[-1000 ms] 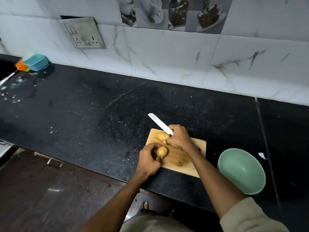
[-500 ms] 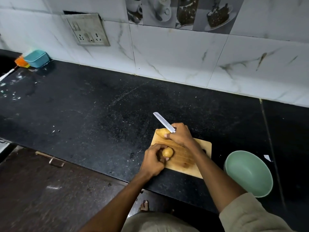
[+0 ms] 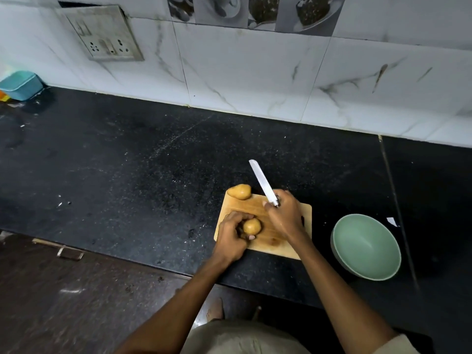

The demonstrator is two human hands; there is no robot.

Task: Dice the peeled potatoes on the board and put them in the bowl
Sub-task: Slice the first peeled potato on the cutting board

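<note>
Hands grip: left (image 3: 231, 235) round smooth potato (image 3: 251, 226), right (image 3: 284, 214) flat steel knife (image 3: 263, 183).

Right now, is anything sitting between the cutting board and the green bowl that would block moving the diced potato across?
Nothing visible does. The cutting board and the green bowl are separated only by a bare strip of black counter. The person's right hand, holding the knife, is over the board, not in that gap.
</note>
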